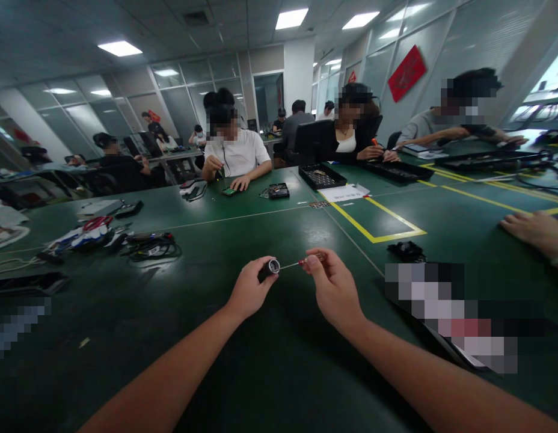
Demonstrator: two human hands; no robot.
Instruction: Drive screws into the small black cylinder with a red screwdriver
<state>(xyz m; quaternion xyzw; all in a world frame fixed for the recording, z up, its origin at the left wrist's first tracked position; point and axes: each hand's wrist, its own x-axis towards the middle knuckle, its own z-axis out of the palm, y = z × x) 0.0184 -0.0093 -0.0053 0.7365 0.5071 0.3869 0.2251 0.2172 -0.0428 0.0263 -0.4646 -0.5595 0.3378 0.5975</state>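
My left hand (249,290) is closed around a short black cylinder with a silver-rimmed round end (273,266), much like a small flashlight. That end faces up and to the right. In my right hand (335,287) is a small screwdriver with a reddish handle (302,262), pinched between thumb and fingers. Its thin metal shaft (288,265) points left, and the tip is at the rim of the cylinder; I cannot tell whether it touches. Both hands are held over the green tabletop (243,373), near the middle of the view.
Cables and tools (153,245) lie to the left beside a black tray (29,282). Right of my arm are a small black object (407,251) and a blurred-out item (445,313). Another person's hand (534,231) rests at the right edge. Co-workers sit across the table, near black trays (321,176).
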